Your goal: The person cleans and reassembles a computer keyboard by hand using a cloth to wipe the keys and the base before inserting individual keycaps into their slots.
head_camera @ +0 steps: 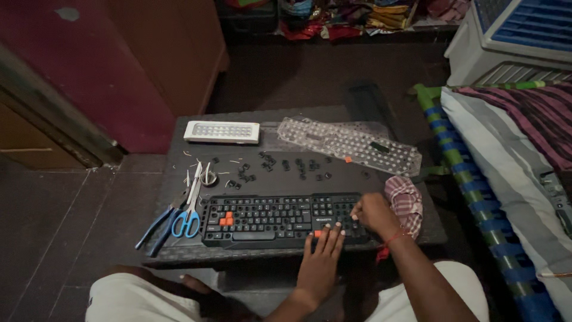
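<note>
A black keyboard (268,219) with a few orange keys lies along the front of a low dark table (179,149). My left hand (322,257) rests flat on the keyboard's lower right edge, fingers spread, holding nothing. My right hand (373,214) is over the number pad at the keyboard's right end, its fingertips bunched together on the keys. Whether it pinches a keycap is hidden by the fingers. A red thread is tied around my right wrist.
Loose black keycaps (280,167) are scattered behind the keyboard. A clear membrane sheet (348,143) and a white panel (221,132) lie at the back. Blue-handled scissors (189,216) and pliers (158,229) sit left, a checked cloth (406,201) right. A bed (494,173) stands to the right.
</note>
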